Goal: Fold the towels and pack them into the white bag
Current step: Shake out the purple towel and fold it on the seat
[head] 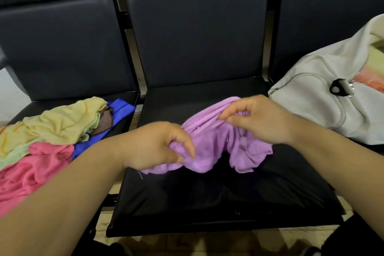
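Both hands are holding a bunched purple towel (209, 141) over the middle seat (207, 197): the left hand (153, 147) is pinching one end, the right hand (259, 118) the other.

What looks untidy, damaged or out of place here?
The soft purple towel is crumpled, not folded, held by the left hand and right hand; a loose thread hangs from its lower left edge. The tangled heap of yellow, pink and blue towels lies unfolded on the left black seat. Nothing looks spilled.
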{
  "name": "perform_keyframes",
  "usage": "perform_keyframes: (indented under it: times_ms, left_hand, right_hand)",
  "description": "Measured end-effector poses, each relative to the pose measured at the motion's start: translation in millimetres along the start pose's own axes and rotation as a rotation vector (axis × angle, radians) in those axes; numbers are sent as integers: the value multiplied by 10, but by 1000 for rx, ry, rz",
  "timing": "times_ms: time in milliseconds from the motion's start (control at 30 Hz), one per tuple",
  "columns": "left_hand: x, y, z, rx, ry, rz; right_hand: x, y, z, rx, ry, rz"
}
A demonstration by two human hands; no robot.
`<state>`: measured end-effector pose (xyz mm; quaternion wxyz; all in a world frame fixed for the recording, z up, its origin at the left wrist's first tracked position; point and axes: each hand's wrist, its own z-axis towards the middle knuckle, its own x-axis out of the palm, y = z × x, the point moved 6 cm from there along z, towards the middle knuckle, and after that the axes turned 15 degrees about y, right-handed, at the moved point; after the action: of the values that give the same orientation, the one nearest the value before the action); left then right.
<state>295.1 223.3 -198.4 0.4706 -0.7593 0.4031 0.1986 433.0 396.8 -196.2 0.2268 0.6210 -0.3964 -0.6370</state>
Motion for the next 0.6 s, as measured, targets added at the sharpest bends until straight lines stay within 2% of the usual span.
perform_keyframes:
  times_ms: [67, 133, 200, 267, 300, 333, 400, 467, 533, 600]
  left_hand:
    - [24, 73, 41, -51, 2, 84]
    - [-45, 113, 50, -35, -107, 4]
    - [-170, 182, 32, 31, -276, -355]
    - [-239, 185, 34, 192, -393, -844]
    - [-253, 155, 43, 269, -420, -1016]
    - [-265, 124, 55, 307, -441, -1075]
    - [-282, 16, 52, 302, -443, -924]
    - [-279, -62, 38, 238, -377, -565]
    - [-167, -62, 80, 130, -190, -209]
    - [-14, -40, 143, 43, -20, 44]
  right_hand:
    - [31, 82, -21, -68, 0, 241]
    - [112, 184, -55, -137, 30, 348]
    - [166, 290, -108, -171, 132, 322]
    - [232, 314, -133, -139, 276, 181]
    - [275, 299, -130, -107, 345, 82]
    - [318, 262, -120, -65, 402, -24]
    - [361, 156, -84, 26, 453, -240]
    - [266, 93, -54, 80, 405, -355]
    - [119, 89, -53, 78, 338, -324]
    - [15, 109, -63, 39, 296, -198]
